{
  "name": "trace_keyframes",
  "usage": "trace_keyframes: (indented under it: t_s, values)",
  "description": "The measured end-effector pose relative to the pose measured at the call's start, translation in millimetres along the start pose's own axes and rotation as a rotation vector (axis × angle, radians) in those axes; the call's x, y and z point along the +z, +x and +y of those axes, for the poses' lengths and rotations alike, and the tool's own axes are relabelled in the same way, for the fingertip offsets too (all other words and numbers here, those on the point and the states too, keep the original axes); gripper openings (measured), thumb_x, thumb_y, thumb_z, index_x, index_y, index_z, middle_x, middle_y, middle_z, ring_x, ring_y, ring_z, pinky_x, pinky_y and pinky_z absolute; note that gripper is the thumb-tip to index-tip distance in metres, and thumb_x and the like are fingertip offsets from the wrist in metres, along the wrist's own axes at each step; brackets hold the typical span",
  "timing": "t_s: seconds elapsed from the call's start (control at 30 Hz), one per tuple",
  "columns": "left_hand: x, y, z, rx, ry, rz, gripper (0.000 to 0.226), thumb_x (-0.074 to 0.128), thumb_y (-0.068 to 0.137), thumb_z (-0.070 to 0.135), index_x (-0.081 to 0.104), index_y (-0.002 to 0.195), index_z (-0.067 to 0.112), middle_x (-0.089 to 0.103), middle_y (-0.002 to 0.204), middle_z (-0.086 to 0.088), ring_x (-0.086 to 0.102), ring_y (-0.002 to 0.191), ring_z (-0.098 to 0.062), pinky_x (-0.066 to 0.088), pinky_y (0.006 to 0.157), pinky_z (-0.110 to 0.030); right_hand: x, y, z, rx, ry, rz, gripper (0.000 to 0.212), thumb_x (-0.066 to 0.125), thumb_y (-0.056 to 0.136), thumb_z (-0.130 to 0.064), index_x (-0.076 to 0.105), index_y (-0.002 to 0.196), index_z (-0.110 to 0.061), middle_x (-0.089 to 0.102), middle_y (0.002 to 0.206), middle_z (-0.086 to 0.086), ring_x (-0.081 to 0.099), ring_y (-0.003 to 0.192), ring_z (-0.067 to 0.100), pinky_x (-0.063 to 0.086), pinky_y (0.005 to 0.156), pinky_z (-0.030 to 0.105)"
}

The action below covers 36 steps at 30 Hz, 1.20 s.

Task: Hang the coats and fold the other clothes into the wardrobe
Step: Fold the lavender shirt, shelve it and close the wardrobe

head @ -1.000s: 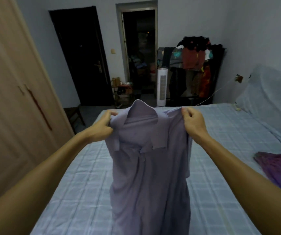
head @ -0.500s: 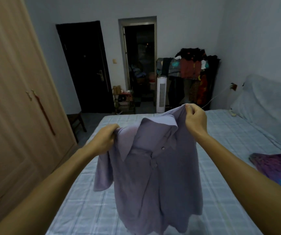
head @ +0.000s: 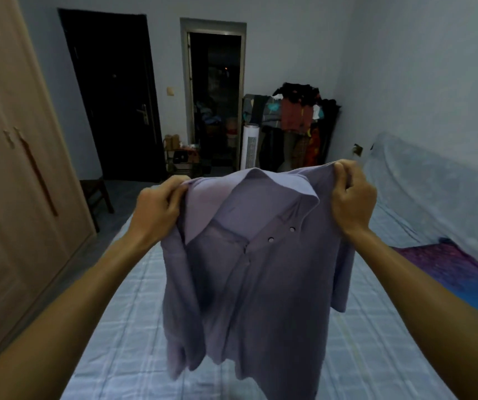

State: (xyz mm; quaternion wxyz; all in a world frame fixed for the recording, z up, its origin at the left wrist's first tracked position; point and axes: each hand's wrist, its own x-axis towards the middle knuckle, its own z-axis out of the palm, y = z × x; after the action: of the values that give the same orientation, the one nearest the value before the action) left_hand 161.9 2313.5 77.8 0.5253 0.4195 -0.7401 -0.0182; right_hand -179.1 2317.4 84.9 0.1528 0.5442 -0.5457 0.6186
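A lilac collared shirt point(head: 249, 272) hangs in the air between the two hands, held up by its shoulders over the bed point(head: 122, 336). The left hand point(head: 156, 206) pinches the shirt's left shoulder seam, fingers curled shut on the cloth; the right hand point(head: 353, 197) grips the other shoulder in a closed fist, a little higher, so the shirt tilts. The collar stands open toward the camera and two small buttons show on the placket.

The shirt's hem runs off the bottom edge of the picture, its lower part is blurred, and one sleeve hangs half hidden behind the body on the right side. The cloth hides the middle of the bed beneath it.

The wardrobe point(head: 9, 197) stands along the left with its doors closed, separated from the bed by a narrow strip of floor. On the right of the bed lies a purple and blue blanket point(head: 463, 272), well apart from the shirt. Beyond the bed's far end stand a dark door point(head: 116, 96), an open doorway and a loaded clothes rack point(head: 298, 119).
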Motion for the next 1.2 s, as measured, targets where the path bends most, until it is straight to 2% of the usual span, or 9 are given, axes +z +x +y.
trace_keyframes:
  t_s: [0.13, 0.4, 0.53, 0.67, 0.77, 0.87, 1.07, 1.13, 1.2]
  values:
    - [-5.6, 21.3, -18.0, 0.069, 0.081, -0.158, 0.016, 0.058, 0.092, 0.016, 0.072, 0.101, 0.013, 0.072, 0.093, -0.001, 0.063, 0.082, -0.008, 0.046, 0.076, -0.021, 9.5, 5.0, 21.3, -0.017, -0.076, -0.031, 0.03, 0.043, 0.099, -0.037, 0.064, 0.102, -0.016, 0.063, 0.068, 0.014, 0.058, 0.06, 0.03, 0.045, 0.055, 0.04]
    - [57.2, 74.8, -106.4, -0.103, 0.251, -0.679, 0.016, 0.059, 0.091, 0.029, 0.072, 0.09, 0.021, 0.067, 0.079, 0.004, 0.06, 0.078, -0.016, 0.044, 0.071, -0.03, 97.2, 9.4, 112.0, 0.07, -0.058, -0.422, 0.022, 0.051, 0.097, -0.028, 0.067, 0.097, -0.013, 0.07, 0.089, 0.009, 0.062, 0.082, 0.026, 0.044, 0.071, 0.033]
    - [150.1, 101.3, -186.2, -0.126, 0.395, -0.924, 0.015, 0.06, 0.09, 0.032, 0.07, 0.087, 0.021, 0.063, 0.076, 0.002, 0.055, 0.076, -0.02, 0.034, 0.067, -0.027, 190.0, -1.8, 200.8, 0.176, -0.133, -0.629, 0.021, 0.053, 0.095, -0.028, 0.069, 0.091, -0.014, 0.071, 0.089, 0.009, 0.063, 0.082, 0.028, 0.04, 0.068, 0.029]
    - [283.7, 97.2, -306.4, -0.182, 0.503, -1.079, 0.016, 0.059, 0.091, 0.031, 0.068, 0.093, 0.018, 0.07, 0.098, -0.006, 0.06, 0.093, -0.027, 0.037, 0.071, -0.029, 297.9, -51.4, 314.8, 0.289, -0.22, -0.801, 0.021, 0.053, 0.095, -0.028, 0.067, 0.085, -0.015, 0.071, 0.087, 0.01, 0.063, 0.082, 0.031, 0.039, 0.063, 0.031]
    - [381.3, 63.1, -398.3, -0.317, 0.507, -1.177, 0.017, 0.055, 0.093, 0.027, 0.065, 0.087, 0.014, 0.067, 0.094, -0.01, 0.059, 0.09, -0.029, 0.035, 0.066, -0.03, 376.9, -109.3, 401.7, 0.34, -0.256, -0.987, 0.023, 0.051, 0.096, -0.03, 0.065, 0.082, -0.017, 0.07, 0.085, 0.01, 0.062, 0.08, 0.032, 0.036, 0.06, 0.029]
    - [460.1, 29.0, -482.5, -0.465, 0.536, -1.089, 0.017, 0.053, 0.093, 0.024, 0.067, 0.094, 0.016, 0.067, 0.1, -0.013, 0.059, 0.093, -0.033, 0.045, 0.072, -0.034, 446.9, -155.3, 470.0, 0.373, -0.312, -1.063, 0.026, 0.047, 0.096, -0.032, 0.065, 0.086, -0.017, 0.07, 0.09, 0.01, 0.062, 0.085, 0.034, 0.043, 0.064, 0.034]
    - [574.9, -13.3, -580.8, -0.845, 0.58, -0.485, 0.024, 0.051, 0.092, 0.016, 0.063, 0.109, 0.006, 0.059, 0.113, -0.028, 0.056, 0.103, -0.045, 0.045, 0.089, -0.045, 553.9, -217.3, 564.3, 0.466, -0.469, -0.89, 0.032, 0.043, 0.097, -0.037, 0.066, 0.096, -0.014, 0.068, 0.099, 0.013, 0.061, 0.094, 0.036, 0.045, 0.074, 0.036]
    - [596.5, -40.4, -598.1, -0.843, 0.605, -0.406, 0.029, 0.05, 0.094, 0.021, 0.055, 0.119, 0.007, 0.051, 0.121, -0.028, 0.052, 0.106, -0.045, 0.04, 0.094, -0.047, 573.0, -243.4, 587.0, 0.489, -0.464, -0.876, 0.032, 0.043, 0.098, -0.035, 0.064, 0.105, -0.012, 0.065, 0.105, 0.016, 0.059, 0.098, 0.036, 0.044, 0.077, 0.036]
    - [609.3, -71.2, -604.2, -0.702, 0.567, -0.358, 0.033, 0.049, 0.094, 0.022, 0.051, 0.123, 0.006, 0.049, 0.122, -0.026, 0.05, 0.107, -0.043, 0.037, 0.094, -0.047, 580.0, -266.0, 606.2, 0.486, -0.448, -0.824, 0.036, 0.043, 0.097, -0.037, 0.059, 0.119, -0.013, 0.06, 0.115, 0.018, 0.055, 0.107, 0.036, 0.041, 0.089, 0.041]
